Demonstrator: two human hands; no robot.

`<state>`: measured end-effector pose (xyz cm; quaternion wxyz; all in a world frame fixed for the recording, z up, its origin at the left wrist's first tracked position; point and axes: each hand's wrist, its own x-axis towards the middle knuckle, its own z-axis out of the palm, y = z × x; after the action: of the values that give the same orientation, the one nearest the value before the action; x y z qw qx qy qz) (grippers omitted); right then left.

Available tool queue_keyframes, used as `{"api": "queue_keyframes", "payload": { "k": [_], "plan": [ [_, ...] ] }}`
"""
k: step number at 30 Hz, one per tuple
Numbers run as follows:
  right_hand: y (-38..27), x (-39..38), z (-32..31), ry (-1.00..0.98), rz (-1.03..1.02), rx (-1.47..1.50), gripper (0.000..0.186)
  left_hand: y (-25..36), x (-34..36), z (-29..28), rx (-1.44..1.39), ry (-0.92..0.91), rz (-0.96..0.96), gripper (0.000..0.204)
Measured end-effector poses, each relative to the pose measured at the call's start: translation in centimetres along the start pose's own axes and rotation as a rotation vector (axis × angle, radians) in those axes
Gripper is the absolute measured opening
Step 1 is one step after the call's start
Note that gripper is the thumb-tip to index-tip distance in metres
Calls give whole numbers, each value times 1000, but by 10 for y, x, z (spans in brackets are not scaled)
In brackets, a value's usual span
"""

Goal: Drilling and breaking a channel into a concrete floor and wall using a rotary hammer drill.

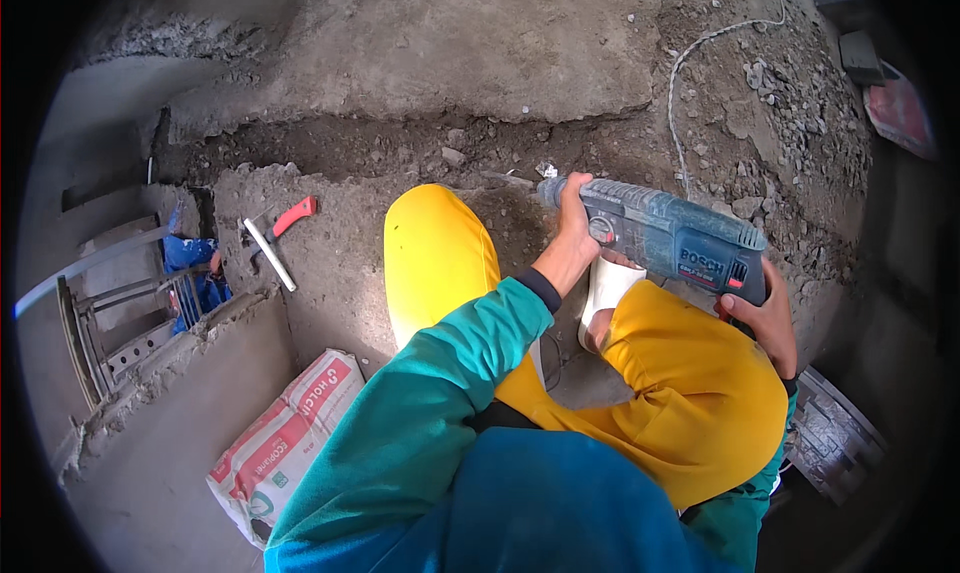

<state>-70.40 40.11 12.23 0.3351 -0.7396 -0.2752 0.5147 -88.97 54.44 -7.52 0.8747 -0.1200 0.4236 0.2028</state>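
A blue rotary hammer drill [665, 228] lies level across the space above my right knee. My left hand [572, 235] is wrapped round its front end, just behind the chuck. My right hand [770, 316] grips the rear handle, with the thumb near the red trigger area. A dusty bit [508, 179] points left from the chuck, toward the edge of a shallow trench [400, 153] in the broken floor. My palms and some fingers are hidden behind the tool.
At left lie a red-handled tool [296, 214] and a white pipe [270, 255]. A red-and-white paper sack [290, 438] stands beside a low wall [200, 393]. A pale cord [690, 58] crosses the rubble at upper right. A grey bucket-like container [832, 438] is at lower right.
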Motion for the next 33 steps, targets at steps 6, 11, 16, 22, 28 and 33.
{"api": "queue_keyframes", "payload": {
  "k": [6,11,16,22,28,33],
  "plan": [
    [-29,-32,-40,109,176,23,45,-50,9,58,-55,61,-86,44],
    [-60,-15,-49,150,229,-122,40,-72,31,61,-98,-76,-157,43],
    [-30,35,-16,89,280,-128,30,-42,72,17,-89,57,-116,42],
    [41,31,-18,85,252,18,26,-58,98,-16,2,224,-51,44],
    [66,-25,-11,158,267,207,40,-75,66,-15,24,288,-114,52],
    [85,-80,-43,329,292,447,59,-97,-15,67,294,377,95,49]
  ]
}}
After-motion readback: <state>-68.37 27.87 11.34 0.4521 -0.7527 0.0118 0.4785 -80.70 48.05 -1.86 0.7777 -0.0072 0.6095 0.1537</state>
